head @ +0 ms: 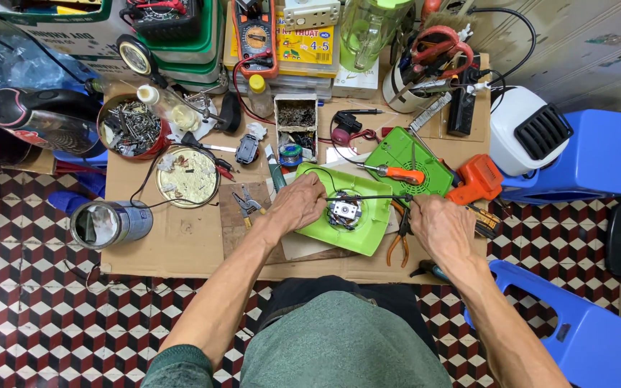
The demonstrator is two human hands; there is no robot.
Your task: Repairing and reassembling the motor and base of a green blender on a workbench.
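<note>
A lime-green appliance base lies on the low work table with a small motor exposed in its round opening. My left hand rests on the base's left rim, fingers curled near the motor. My right hand sits just right of the base and pinches a thin black wire that runs left across the motor. A matching green cover plate lies behind, with an orange-handled screwdriver on it.
Orange-handled pliers lie under my right hand. A tin of screws, a round dish, a metal can, a multimeter, a tool cup and an orange tool crowd the table. Blue plastic stools stand at right.
</note>
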